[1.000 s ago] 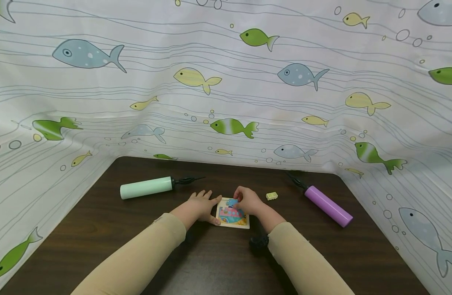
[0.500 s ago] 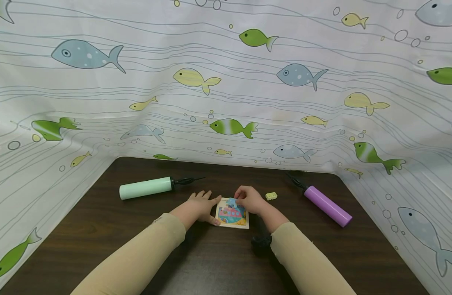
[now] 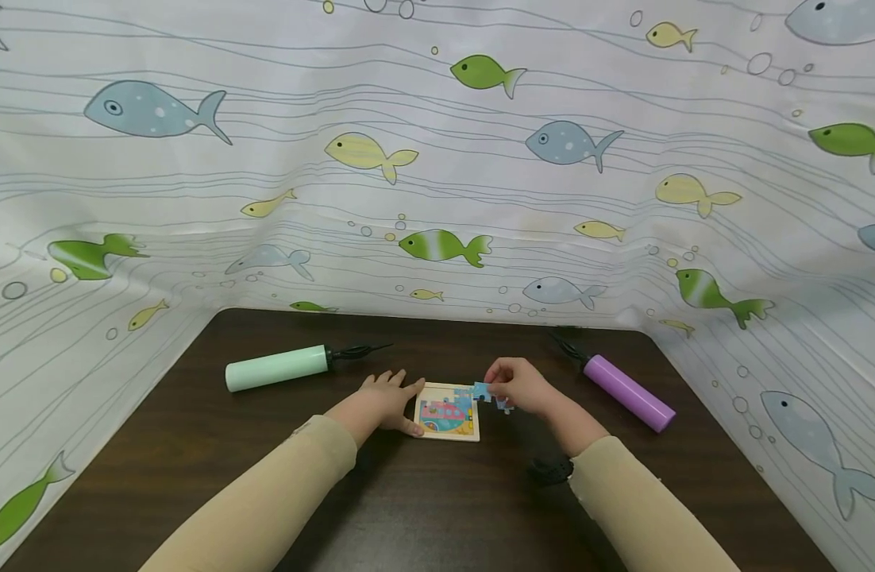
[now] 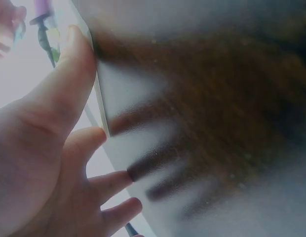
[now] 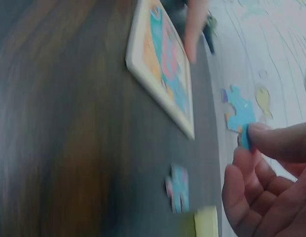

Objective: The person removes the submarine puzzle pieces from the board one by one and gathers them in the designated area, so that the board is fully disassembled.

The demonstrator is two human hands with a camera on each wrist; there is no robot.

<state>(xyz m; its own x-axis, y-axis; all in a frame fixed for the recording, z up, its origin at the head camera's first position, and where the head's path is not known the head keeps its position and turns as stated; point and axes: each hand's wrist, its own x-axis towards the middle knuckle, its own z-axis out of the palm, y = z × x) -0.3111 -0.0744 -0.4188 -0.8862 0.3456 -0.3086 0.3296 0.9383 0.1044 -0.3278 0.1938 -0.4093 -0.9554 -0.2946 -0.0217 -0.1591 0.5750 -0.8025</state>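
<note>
My left hand [image 3: 385, 405] lies at the left side of a small wooden jigsaw puzzle tray [image 3: 446, 438], fingers spread. Its thumb and index fingertip touch the rim in the left wrist view. The tray holds a pink and blue sea picture; its upper left shows bare wood. Between thumb and forefinger my right hand [image 3: 521, 384] pinches a light blue puzzle piece [image 5: 241, 114], held up just off the tray's right edge. Another blue puzzle piece [image 5: 179, 189] lies on the table beside the tray, partly under the right hand in the head view.
A pale yellow toy block [image 5: 206, 221] sits past the loose piece, hidden by the right hand in the head view. A mint green hand pump [image 3: 276, 368] lies at the back left, a purple one [image 3: 629, 393] on the right. A fish-print curtain surrounds the dark table.
My right hand has moved right, off the upper part of the puzzle, carrying the blue piece with it. The loose piece on the table now shows. The left hand stays at the tray.
</note>
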